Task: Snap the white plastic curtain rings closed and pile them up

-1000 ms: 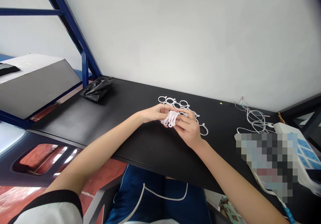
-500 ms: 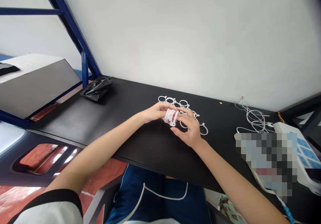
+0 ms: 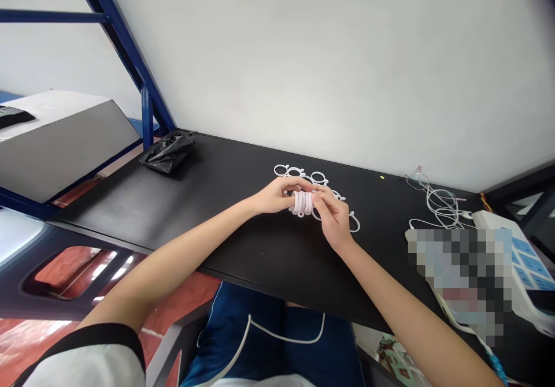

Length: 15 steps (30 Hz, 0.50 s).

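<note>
A stack of white rings [image 3: 302, 203], each with a small eyelet, is held on its side between my two hands just above the black table [image 3: 243, 242]. My left hand [image 3: 277, 193] grips the stack from the left, its fingers curled over the far side. From the right, my right hand [image 3: 333, 211] closes on the other end with thumb and fingers. Several loose white rings [image 3: 318, 178] lie on the table behind and to the right of my hands, some partly covered by them.
A black plastic bag [image 3: 169, 153] lies at the table's back left. To the right are coiled white cables [image 3: 444, 207], a white power strip [image 3: 520, 254] and a blurred-out flat item [image 3: 459, 283]. A pale wall [image 3: 325, 75] stands behind the table.
My right hand's fingers have gone from spread to closed around the stack's right end. The white rings now sit pressed together in a neater row, turned slightly.
</note>
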Each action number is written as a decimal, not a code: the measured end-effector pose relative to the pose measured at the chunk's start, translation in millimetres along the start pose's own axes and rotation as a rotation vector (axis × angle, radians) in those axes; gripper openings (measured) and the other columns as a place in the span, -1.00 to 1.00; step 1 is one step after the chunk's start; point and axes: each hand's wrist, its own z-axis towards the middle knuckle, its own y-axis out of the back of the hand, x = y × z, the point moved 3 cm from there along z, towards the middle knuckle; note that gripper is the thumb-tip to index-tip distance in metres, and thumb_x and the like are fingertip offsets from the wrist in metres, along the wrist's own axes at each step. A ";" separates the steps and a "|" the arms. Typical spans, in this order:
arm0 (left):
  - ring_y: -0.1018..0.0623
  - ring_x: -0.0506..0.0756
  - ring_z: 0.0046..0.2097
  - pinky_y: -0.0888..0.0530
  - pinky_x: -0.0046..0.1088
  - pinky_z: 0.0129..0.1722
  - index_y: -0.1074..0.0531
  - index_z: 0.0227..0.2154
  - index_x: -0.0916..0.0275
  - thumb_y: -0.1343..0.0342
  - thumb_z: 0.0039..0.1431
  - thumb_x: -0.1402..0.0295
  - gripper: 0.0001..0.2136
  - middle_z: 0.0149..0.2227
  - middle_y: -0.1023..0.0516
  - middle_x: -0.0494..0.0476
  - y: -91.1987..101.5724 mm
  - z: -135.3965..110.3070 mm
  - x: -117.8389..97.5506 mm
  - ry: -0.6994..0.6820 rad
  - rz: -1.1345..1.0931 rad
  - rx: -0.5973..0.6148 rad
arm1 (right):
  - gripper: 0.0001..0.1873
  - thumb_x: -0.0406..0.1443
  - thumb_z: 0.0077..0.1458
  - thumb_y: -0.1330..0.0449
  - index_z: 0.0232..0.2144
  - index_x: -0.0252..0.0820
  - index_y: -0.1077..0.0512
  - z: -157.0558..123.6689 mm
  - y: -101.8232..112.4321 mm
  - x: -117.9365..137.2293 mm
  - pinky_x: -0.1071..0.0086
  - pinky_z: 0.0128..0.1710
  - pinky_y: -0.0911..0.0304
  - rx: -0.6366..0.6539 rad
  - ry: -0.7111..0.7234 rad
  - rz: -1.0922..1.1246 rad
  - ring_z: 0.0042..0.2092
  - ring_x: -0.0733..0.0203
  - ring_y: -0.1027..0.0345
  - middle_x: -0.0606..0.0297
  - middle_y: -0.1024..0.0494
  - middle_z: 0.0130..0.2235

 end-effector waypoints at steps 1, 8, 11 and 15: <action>-0.56 0.08 -0.11 -0.47 -0.47 -0.18 -0.48 -0.05 0.29 -0.11 0.08 0.50 -0.67 -0.03 -0.55 0.24 -1.0 -0.5 0.1 -0.007 0.016 0.005 | -0.67 -0.19 0.25 -0.09 -0.52 -0.12 -0.48 0.4 0.3 -0.2 0.13 -0.09 -0.38 0.003 -0.015 0.008 -0.08 0.00 -0.48 0.19 -0.59 -0.27; -0.57 0.08 -0.18 -0.45 -0.49 -0.23 -0.51 -0.03 0.24 -0.11 0.09 0.48 -0.65 -0.08 -0.60 0.18 -4.6 -4.7 -4.1 -0.013 0.163 -0.043 | -0.76 -0.19 0.15 -0.23 -0.54 -0.12 -0.46 1.5 0.0 -2.0 0.17 -0.13 -0.39 -0.043 -0.076 0.052 -0.20 0.07 -0.51 0.26 -0.61 -0.31; -0.56 0.08 -0.18 -0.44 -0.48 -0.19 -0.54 -0.11 0.26 -0.15 0.11 0.42 -0.73 -0.15 -0.61 0.16 -4.1 -5.4 -7.5 0.003 0.213 -0.066 | -0.79 -0.19 0.13 -0.26 -0.51 -0.12 -0.46 1.6 0.5 -2.6 0.22 -0.19 -0.40 -0.078 -0.095 0.041 -0.26 0.12 -0.51 0.29 -0.61 -0.35; -0.52 0.02 -0.32 -0.40 -0.53 -0.31 -0.52 -0.28 0.30 -0.17 0.12 0.35 -0.85 -0.34 -0.57 0.09 -2.0 -5.5 -8.7 0.048 0.213 -0.068 | -0.73 -0.16 0.16 -0.22 -0.53 -0.12 -0.46 1.9 3.2 0.9 0.27 -0.33 -0.36 -0.091 -0.095 -0.010 -0.39 0.17 -0.45 0.32 -0.55 -0.47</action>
